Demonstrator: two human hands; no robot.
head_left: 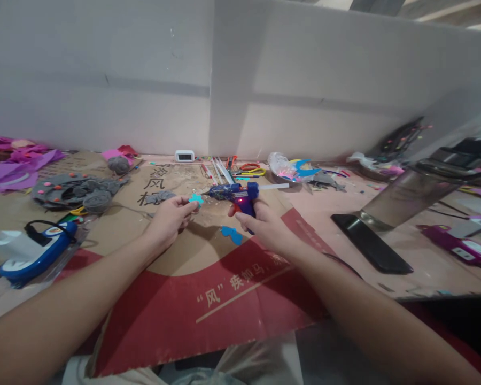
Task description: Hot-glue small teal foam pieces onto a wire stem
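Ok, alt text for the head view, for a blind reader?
The right hand grips a blue glue gun, nozzle aimed at a small teal cutout pinched in the left hand, above a cardboard sheet; another blue cutout lies beneath.

A craft workshop: felt scraps [12, 160] at far left, scissors [251, 170] at centre, cardboard-covered table [208, 299], plain partition walls [144, 75] behind.
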